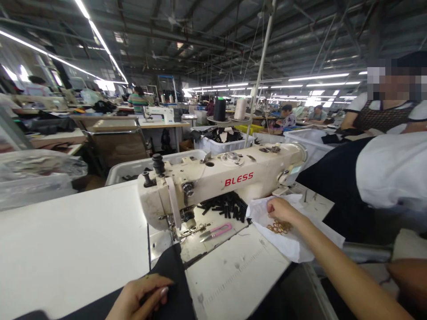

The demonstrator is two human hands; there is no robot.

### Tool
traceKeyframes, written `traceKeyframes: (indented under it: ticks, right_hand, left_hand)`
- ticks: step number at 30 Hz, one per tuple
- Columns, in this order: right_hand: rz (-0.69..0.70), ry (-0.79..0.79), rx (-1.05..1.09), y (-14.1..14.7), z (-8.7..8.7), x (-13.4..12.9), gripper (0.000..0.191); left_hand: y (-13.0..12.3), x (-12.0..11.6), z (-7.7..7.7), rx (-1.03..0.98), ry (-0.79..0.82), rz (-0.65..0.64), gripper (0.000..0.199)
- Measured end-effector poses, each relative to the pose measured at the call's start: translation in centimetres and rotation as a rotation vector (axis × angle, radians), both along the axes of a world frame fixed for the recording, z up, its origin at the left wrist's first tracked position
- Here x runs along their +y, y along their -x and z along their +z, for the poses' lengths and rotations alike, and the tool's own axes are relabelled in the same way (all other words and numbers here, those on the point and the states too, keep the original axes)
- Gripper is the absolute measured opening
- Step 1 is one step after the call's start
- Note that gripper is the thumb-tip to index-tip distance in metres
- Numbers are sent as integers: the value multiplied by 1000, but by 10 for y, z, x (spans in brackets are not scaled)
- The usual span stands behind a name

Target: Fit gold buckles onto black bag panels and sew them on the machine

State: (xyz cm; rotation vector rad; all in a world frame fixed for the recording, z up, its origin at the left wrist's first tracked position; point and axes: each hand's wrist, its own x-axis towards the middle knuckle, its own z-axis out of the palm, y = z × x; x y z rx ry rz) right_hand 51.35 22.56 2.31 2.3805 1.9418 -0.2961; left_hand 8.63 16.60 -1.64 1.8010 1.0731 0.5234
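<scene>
Where the right hand (pixel 282 210) rests, paper (pixel 302 242) holds brass-coloured rings (pixel 279 227).

A wide factory hall with a steel-truss roof (pixel 213 31), long strip lights (pixel 100 35), and sewing tabletops (pixel 160 126) running far back.

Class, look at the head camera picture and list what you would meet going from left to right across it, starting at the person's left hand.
left hand → pink snips → right hand → co-worker's white sleeve
</scene>
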Motion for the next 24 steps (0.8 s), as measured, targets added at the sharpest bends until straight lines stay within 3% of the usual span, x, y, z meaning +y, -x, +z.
traceKeyframes:
  ticks: [5,8,9,11,13,17,20,24]
  right_hand:
    - [23,-72,24,7,19,-8,12]
    - [59,-196,116,41,36,-29,10]
    - [82,-251,203,60,39,-37,7]
    - [133,-471,676,108,39,-51,11]
    - [267,-499,981,164,30,-61,17]
    - [316,-233,1250,251,0,-57,9]
    - [284,-206,1366,272,-20,-47,6]
    - [304,-215,1474,269,-30,-45,4]
  left_hand:
    - [-2,-4,13,-19,23,26,29]
    - [-3,-6,17,-85,99,66,25]
    - [-3,-6,17,-125,137,80,24]
    - [-2,-6,15,-221,202,105,23]
    - [-1,-5,12,-308,232,124,24]
    - [2,-4,10,-378,236,165,28]
    - [3,-3,9,-426,248,188,31]
    - [5,-1,6,-504,270,203,34]
